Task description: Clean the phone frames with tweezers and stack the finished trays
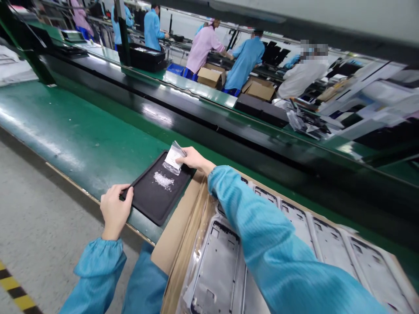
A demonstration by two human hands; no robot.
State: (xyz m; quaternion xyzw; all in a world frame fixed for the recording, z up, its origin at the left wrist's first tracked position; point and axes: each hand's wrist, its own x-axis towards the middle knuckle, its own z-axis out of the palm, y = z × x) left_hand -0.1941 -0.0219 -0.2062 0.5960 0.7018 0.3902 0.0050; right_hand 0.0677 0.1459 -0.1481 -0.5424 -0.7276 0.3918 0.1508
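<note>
A shallow black tray (153, 205) lies on the green bench, with a small heap of tiny clear pieces (163, 180) near its middle. My left hand (116, 205) grips the tray's near left corner between thumb and fingers. Over the tray's far end, my right hand (193, 159) pinches a small clear plastic bag (174, 158) with a white label. The bag hangs just beyond the heap. Whether pieces remain inside the bag, I cannot tell.
To the right, an open cardboard box (181, 218) holds several grey metal phone frames (218, 261) in clear plastic trays. Behind the green bench (81, 135) runs a dark conveyor belt (157, 115). Several people in smocks work across the line, near open cartons (211, 76).
</note>
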